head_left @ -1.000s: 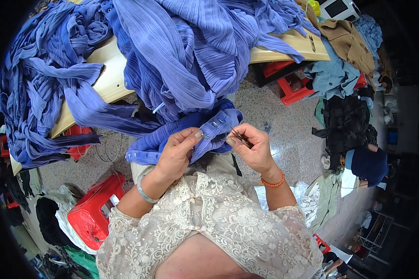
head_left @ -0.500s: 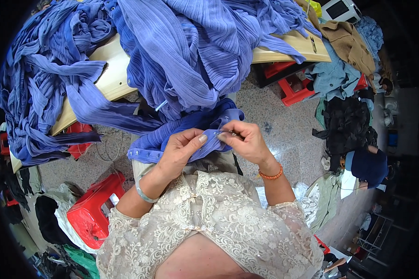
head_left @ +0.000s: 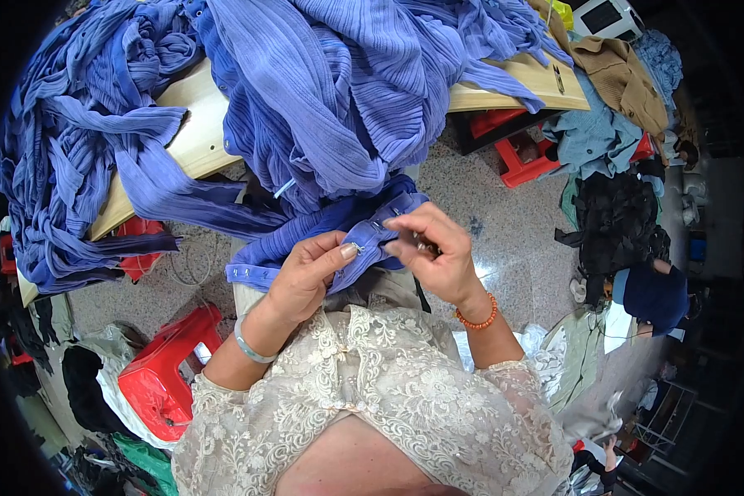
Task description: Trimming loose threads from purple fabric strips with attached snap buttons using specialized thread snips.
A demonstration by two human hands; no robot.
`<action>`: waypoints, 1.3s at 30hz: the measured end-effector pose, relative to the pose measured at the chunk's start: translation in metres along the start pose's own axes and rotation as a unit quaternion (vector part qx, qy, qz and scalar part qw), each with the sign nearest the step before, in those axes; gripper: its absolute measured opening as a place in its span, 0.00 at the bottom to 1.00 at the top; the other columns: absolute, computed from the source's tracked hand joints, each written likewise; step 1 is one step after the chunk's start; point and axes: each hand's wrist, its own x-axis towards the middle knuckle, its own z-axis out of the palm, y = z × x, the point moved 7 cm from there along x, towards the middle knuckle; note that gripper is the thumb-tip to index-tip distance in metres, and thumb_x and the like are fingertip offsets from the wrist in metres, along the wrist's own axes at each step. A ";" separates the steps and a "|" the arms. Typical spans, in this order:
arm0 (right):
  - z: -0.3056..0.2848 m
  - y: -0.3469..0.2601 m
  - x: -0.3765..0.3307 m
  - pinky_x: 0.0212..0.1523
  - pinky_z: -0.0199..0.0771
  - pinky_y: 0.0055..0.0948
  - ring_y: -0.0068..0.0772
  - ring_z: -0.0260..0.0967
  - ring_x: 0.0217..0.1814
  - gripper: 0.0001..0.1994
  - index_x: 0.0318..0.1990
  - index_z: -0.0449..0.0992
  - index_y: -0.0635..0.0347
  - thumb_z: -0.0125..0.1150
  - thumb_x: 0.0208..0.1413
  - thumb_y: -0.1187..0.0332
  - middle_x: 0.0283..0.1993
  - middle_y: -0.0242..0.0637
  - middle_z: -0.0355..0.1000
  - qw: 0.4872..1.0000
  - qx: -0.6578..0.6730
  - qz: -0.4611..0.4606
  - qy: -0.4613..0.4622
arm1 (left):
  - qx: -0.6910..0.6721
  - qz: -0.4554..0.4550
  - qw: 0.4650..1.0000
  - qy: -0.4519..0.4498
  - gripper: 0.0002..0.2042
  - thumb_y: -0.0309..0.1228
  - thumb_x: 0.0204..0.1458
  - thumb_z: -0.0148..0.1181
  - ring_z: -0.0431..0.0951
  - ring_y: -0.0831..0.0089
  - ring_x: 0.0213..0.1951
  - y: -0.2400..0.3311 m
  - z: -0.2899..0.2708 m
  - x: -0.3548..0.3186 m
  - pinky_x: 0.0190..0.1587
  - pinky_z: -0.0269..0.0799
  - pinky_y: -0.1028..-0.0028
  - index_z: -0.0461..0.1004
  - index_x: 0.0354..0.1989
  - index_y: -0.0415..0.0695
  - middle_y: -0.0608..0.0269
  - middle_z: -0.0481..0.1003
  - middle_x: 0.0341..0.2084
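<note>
A blue-violet ribbed knit garment (head_left: 285, 246) lies across my lap. Along its button band (head_left: 362, 240) runs a row of small shiny fasteners. With thumb and fingers, my left hand (head_left: 310, 269) pinches this band, the thumbnail beside one fastener. Just to the right, my right hand (head_left: 435, 252) hovers at the band with its thumb and forefinger slightly apart. Its curled fingers hold a small dark metal tool (head_left: 426, 245), mostly hidden in the palm, so its kind is unclear.
Ahead, a big heap of blue-violet knitwear (head_left: 331, 91) covers much of a wooden table (head_left: 198, 128) and hangs over its edge. Red stools (head_left: 161, 372) stand left and at the far right. Piled clothes (head_left: 612, 215) lie on the right; a person's hand (head_left: 610, 450) shows at lower right.
My right thumb and forefinger have parted and drawn slightly back from the band, uncovering a fastener. My left hand has shifted slightly left. Someone has come into view at lower right.
</note>
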 end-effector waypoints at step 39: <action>0.009 -0.004 -0.014 0.23 0.54 0.15 0.10 0.55 0.24 0.01 0.30 0.73 0.63 0.59 0.50 0.78 0.23 0.22 0.64 0.993 0.032 0.095 -0.056 | 0.281 0.202 0.937 -0.040 0.23 0.28 0.53 0.60 0.70 0.79 0.47 0.016 0.025 -0.004 0.52 0.65 0.76 0.65 0.58 0.38 0.63 0.72 0.48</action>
